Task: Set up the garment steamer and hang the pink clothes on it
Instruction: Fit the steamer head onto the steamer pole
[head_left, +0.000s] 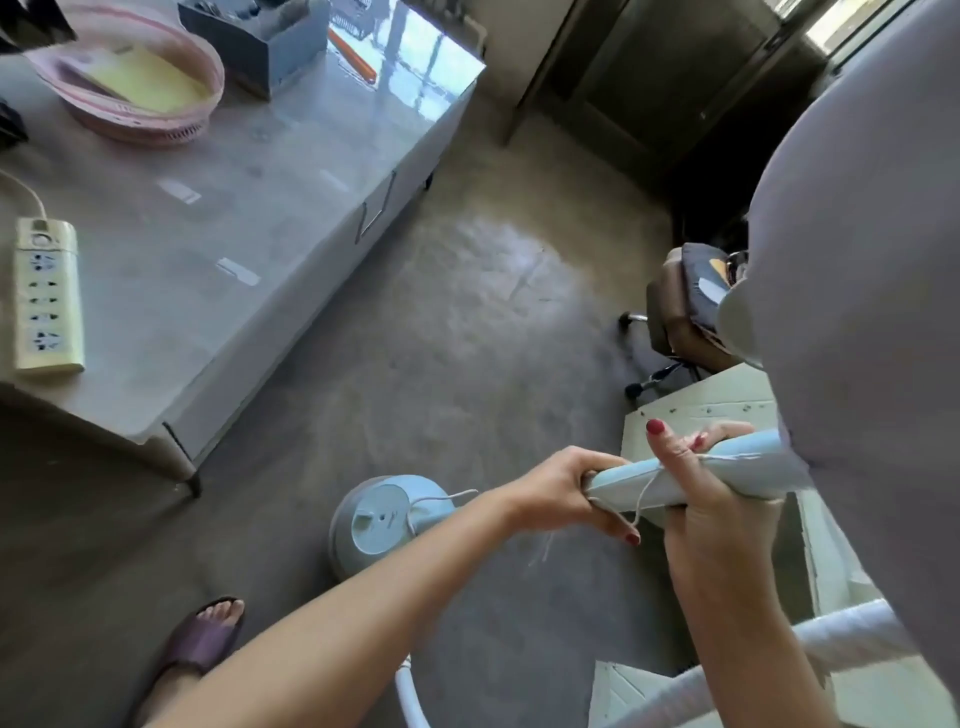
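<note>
A light blue garment steamer base (376, 519) stands on the concrete floor in front of me. Its light blue pole (654, 480) rises toward the camera, with a thin white string wrapped over it. My left hand (566, 491) grips the pole lower down. My right hand (711, 499) grips it higher up, thumb raised. A large pale pink garment (862, 312) hangs at the right and hides the pole's top. The white steamer hose (410, 696) curves along the bottom edge.
A grey low table (249, 244) at the left carries a power strip (48, 296) and a pink basket (130, 78). A swivel chair (680, 317) and a white cardboard box (717, 410) stand at the right. My sandalled foot (202, 644) is at the lower left.
</note>
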